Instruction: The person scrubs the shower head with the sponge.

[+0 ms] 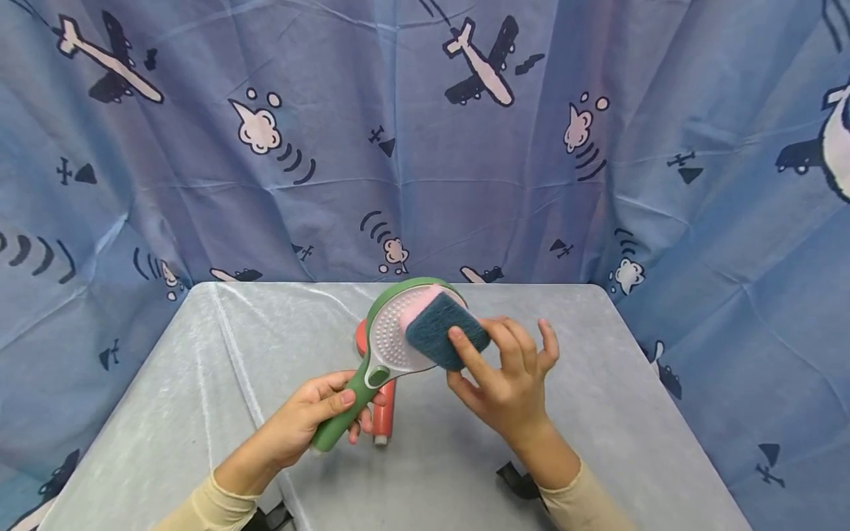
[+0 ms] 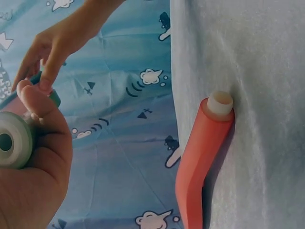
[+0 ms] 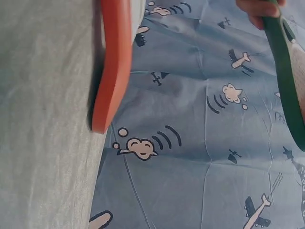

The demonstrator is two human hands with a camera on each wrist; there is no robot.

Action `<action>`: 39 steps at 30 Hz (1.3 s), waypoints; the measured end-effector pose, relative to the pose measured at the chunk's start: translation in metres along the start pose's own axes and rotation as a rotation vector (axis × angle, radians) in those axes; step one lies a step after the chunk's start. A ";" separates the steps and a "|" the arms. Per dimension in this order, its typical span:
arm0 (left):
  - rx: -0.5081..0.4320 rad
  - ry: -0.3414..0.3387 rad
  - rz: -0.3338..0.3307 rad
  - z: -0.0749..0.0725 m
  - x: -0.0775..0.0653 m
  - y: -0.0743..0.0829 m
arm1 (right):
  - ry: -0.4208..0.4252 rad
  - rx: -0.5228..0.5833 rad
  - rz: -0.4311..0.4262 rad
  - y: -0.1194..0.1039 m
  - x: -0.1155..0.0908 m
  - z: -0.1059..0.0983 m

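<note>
My left hand (image 1: 302,420) grips the handle of a green shower head (image 1: 358,402), its grey nozzle face tilted toward the head camera. Between thumb and fingers of my right hand (image 1: 508,376) is a sponge (image 1: 446,332), pink on one side with a dark green scouring layer. The sponge overlaps the right part of the nozzle face in the head view. In the left wrist view the left hand (image 2: 40,157) wraps the handle's round end (image 2: 7,143), and the right hand (image 2: 66,40) reaches in from above. The right wrist view shows the shower head's green rim (image 3: 286,86), but no sponge.
A red shower head (image 1: 383,417) lies on the grey cloth-covered table (image 1: 631,413), behind and below the green one; its red handle (image 2: 198,162) shows in the left wrist view. Behind the table hangs a blue curtain (image 1: 425,162) printed with airplanes. Black straps lie near both wrists.
</note>
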State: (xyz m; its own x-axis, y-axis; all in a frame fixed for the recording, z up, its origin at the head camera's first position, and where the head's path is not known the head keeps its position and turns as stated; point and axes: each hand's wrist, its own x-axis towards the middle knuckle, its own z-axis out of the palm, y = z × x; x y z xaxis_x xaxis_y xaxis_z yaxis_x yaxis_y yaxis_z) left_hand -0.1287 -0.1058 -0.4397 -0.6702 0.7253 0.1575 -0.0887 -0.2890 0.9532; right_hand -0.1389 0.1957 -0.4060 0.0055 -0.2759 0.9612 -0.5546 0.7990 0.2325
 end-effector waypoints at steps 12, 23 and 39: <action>-0.057 0.033 -0.041 0.000 0.002 -0.001 | -0.137 0.180 -0.030 -0.008 -0.009 0.006; -0.107 0.051 -0.043 0.004 0.003 0.002 | -0.067 0.022 -0.001 0.012 -0.004 -0.002; -0.117 0.081 -0.016 -0.002 0.002 0.002 | -0.223 0.160 -0.125 -0.008 -0.015 0.006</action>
State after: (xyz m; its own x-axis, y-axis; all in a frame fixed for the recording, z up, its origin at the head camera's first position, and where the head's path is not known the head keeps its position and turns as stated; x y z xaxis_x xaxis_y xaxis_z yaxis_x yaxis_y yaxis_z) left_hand -0.1317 -0.1061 -0.4385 -0.7246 0.6793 0.1167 -0.1824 -0.3522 0.9180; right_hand -0.1392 0.1901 -0.4230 -0.0918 -0.4914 0.8661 -0.6850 0.6624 0.3032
